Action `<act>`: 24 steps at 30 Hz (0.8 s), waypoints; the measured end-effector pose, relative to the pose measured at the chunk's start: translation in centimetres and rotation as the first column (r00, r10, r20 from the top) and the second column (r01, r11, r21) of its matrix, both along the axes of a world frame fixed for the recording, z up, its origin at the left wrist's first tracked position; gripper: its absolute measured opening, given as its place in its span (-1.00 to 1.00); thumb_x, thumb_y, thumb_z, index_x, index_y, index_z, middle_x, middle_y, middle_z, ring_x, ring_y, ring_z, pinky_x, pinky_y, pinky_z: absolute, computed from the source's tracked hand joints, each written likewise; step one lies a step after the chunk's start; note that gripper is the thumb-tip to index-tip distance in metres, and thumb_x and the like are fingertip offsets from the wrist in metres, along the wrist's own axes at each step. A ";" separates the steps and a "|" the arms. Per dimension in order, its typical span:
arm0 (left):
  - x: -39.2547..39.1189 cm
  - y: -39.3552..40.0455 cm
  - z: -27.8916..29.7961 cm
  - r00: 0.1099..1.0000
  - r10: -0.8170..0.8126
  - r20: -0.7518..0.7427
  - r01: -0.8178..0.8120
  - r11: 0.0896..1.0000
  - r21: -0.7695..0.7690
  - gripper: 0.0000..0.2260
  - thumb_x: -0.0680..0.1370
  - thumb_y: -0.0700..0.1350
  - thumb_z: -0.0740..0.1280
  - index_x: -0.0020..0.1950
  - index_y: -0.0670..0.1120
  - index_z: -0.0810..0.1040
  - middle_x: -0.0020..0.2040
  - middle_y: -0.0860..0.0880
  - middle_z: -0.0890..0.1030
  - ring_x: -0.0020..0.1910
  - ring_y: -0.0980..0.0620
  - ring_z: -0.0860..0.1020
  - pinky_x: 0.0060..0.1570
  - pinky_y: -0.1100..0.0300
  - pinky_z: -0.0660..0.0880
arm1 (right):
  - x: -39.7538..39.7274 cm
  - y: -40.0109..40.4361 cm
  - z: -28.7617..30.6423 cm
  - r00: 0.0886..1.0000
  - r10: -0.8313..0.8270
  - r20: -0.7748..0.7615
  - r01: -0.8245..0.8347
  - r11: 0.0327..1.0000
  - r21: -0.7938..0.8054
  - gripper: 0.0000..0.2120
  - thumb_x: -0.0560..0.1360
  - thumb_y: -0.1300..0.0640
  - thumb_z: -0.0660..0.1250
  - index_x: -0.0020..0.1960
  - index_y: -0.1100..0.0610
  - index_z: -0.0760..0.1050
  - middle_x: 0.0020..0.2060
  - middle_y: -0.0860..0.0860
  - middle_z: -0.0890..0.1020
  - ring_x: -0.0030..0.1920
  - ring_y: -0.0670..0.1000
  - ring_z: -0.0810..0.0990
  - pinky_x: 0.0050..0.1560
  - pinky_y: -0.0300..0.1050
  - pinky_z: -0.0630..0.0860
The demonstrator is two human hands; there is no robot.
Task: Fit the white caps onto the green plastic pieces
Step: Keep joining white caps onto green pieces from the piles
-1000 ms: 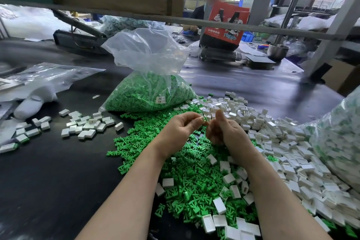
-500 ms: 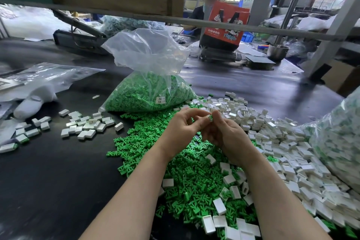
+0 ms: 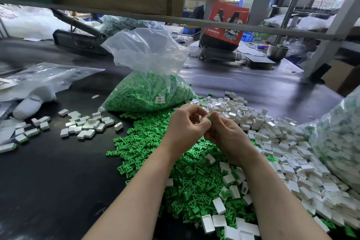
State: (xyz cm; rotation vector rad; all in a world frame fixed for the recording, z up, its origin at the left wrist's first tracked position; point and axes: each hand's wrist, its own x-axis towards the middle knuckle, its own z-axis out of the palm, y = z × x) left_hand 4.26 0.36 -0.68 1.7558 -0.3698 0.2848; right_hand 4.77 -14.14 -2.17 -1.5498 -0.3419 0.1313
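Note:
My left hand (image 3: pixel 186 127) and my right hand (image 3: pixel 226 135) meet fingertip to fingertip above the heap of loose green plastic pieces (image 3: pixel 155 152). A small green piece (image 3: pixel 208 117) shows between the fingertips of both hands, pinched there. Whether a white cap is on it is hidden by my fingers. A pile of white caps (image 3: pixel 272 142) spreads to the right of my hands. Finished capped pieces (image 3: pixel 85 124) lie in a loose group on the left of the black table.
A clear bag of green pieces (image 3: pixel 148 91) stands just behind my hands. A large bag of capped parts (image 3: pixel 337 132) bulges at the right edge. A white glove (image 3: pixel 29 103) and flat plastic bags lie at far left. A person sits across the table (image 3: pixel 58 171).
My hands have closed in on each other, and the green piece now sits between both sets of fingertips. The piles and bags have not moved.

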 end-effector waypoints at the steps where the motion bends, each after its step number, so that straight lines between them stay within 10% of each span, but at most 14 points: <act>1: 0.0 0.0 0.0 1.000 0.007 0.000 -0.007 1.000 -0.001 -0.94 0.48 -0.25 0.39 -0.15 -0.11 0.59 -0.36 0.08 0.43 -0.41 0.17 0.40 -0.37 0.25 0.47 | 0.0 0.0 0.0 1.000 -0.003 0.003 0.003 1.000 -0.004 -0.35 0.45 -0.25 0.21 0.09 0.37 0.50 -0.33 -0.03 0.60 -0.26 0.02 0.43 -0.12 -0.02 0.34; 20: 0.0 -1.0 -0.5 0.999 0.032 0.010 -0.030 0.991 -0.133 -0.77 0.45 -0.26 0.41 -0.29 0.05 0.58 -0.19 0.00 0.40 -0.40 0.25 0.42 -0.35 0.32 0.50 | -0.1 -0.1 -0.2 0.999 0.006 -0.047 0.002 0.987 0.159 -0.66 0.49 0.01 0.30 0.15 0.20 0.56 0.03 0.26 0.53 0.05 0.21 0.45 0.20 0.20 0.34; 24: -0.2 -1.2 -0.5 0.999 0.034 0.002 -0.033 0.987 -0.155 -0.89 0.36 -0.12 0.37 -0.32 0.10 0.58 -0.18 0.00 0.40 -0.38 0.20 0.42 -0.33 0.29 0.51 | -0.1 -0.1 0.0 0.997 0.050 -0.059 -0.036 0.975 0.221 -0.63 0.44 -0.02 0.40 0.13 0.20 0.56 0.07 0.27 0.57 0.11 0.19 0.54 0.23 0.00 0.52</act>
